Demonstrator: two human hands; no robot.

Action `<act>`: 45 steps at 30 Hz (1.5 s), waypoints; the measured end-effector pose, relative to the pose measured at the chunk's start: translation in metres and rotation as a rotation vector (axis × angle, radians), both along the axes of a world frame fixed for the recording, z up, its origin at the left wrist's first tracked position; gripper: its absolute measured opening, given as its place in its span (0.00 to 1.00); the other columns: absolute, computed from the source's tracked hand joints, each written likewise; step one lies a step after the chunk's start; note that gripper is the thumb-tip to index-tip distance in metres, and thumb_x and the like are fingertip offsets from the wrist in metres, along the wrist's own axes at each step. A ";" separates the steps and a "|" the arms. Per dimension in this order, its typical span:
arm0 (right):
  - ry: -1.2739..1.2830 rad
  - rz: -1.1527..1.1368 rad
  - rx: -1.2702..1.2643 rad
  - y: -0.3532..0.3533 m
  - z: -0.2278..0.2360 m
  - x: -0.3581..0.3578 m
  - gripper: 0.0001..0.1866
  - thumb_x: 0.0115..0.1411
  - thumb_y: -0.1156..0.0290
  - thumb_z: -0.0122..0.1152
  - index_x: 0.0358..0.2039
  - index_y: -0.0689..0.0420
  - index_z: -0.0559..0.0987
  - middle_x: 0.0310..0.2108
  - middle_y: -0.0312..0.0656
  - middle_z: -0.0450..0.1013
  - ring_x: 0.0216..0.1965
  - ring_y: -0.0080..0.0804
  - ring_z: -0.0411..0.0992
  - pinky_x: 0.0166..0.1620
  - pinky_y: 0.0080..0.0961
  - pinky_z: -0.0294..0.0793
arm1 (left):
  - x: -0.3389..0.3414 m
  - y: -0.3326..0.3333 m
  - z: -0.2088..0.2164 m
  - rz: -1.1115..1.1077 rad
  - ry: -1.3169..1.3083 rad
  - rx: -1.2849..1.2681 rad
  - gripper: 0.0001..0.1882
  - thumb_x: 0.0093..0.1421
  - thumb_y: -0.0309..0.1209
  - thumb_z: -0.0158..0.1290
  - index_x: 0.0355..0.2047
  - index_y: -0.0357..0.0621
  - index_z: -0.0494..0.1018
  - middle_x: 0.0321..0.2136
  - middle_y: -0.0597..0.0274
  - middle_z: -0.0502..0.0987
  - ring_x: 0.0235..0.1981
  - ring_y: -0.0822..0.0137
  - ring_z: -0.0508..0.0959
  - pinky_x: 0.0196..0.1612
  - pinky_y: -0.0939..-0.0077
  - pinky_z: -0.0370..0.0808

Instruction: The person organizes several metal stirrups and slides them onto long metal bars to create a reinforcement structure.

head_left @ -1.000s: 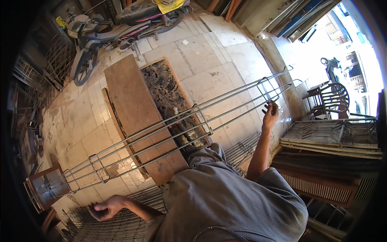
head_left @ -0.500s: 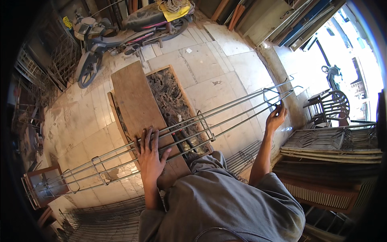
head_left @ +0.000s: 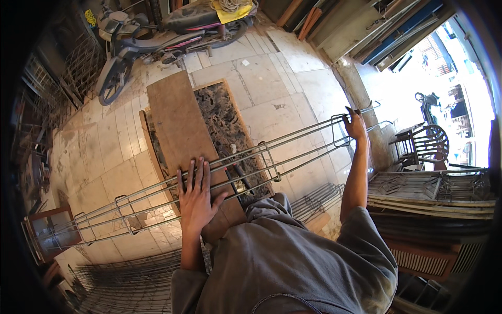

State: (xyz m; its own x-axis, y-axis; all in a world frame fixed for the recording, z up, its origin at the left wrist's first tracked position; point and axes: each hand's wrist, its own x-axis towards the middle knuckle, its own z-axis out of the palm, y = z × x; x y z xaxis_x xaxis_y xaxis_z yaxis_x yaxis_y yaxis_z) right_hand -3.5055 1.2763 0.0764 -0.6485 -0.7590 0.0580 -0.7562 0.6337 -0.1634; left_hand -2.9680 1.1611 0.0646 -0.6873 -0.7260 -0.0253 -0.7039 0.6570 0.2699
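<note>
A long cage of thin steel rods with bent wire stirrups (head_left: 270, 161) lies across a wooden plank (head_left: 175, 115), running from far left to right. My left hand (head_left: 197, 201) rests flat on the rods above the plank, fingers spread. At the cage's right end, my right hand (head_left: 357, 128) closes around the end stirrup and rods; the palm hides part of the grip. Beside the plank is a wood-edged tray (head_left: 234, 99) of dark debris. A dark-handled tool (head_left: 239, 175) with some red lies in it, partly covered by the rods.
Bent wire stirrups (head_left: 316, 201) are stacked on the floor by my right side. Many long rods (head_left: 130, 282) lie at lower left. A framed panel (head_left: 52, 230) is at the cage's left end. A motorcycle (head_left: 172, 42), a chair (head_left: 431, 141) and stacked frames (head_left: 429, 188) stand around.
My right hand has moved from the near corner of the end stirrup to its far side. The cage's right end has turned and shifted slightly. My left hand stays on the rods.
</note>
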 end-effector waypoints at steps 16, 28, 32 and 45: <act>-0.349 0.200 0.008 0.035 -0.001 0.312 0.19 0.58 0.58 0.67 0.35 0.63 0.76 0.32 0.52 0.75 0.31 0.45 0.76 0.35 0.40 0.75 | 0.005 0.003 0.003 -0.001 0.019 0.047 0.41 0.57 0.56 0.53 0.69 0.63 0.56 0.71 0.56 0.47 0.72 0.50 0.46 0.71 0.44 0.38; -0.492 0.291 -0.474 0.043 -0.030 0.317 0.06 0.61 0.72 0.60 0.33 0.63 0.76 0.33 0.51 0.69 0.35 0.52 0.70 0.40 0.42 0.69 | 0.007 0.002 0.005 -0.015 0.074 0.033 0.43 0.57 0.61 0.51 0.70 0.64 0.53 0.71 0.60 0.48 0.72 0.53 0.48 0.70 0.41 0.39; -0.264 0.277 -0.422 0.039 -0.026 0.322 0.06 0.63 0.73 0.56 0.32 0.63 0.72 0.30 0.53 0.69 0.33 0.56 0.69 0.35 0.47 0.68 | 0.006 0.002 0.000 -0.015 0.051 0.015 0.41 0.59 0.60 0.49 0.69 0.63 0.53 0.71 0.59 0.49 0.72 0.54 0.48 0.70 0.43 0.38; -0.312 0.421 -0.424 0.033 -0.027 0.324 0.07 0.64 0.74 0.51 0.35 0.65 0.68 0.30 0.55 0.66 0.31 0.59 0.67 0.33 0.50 0.67 | 0.008 -0.002 0.000 -0.035 0.105 0.016 0.33 0.63 0.44 0.48 0.68 0.62 0.57 0.70 0.62 0.52 0.71 0.55 0.51 0.71 0.44 0.39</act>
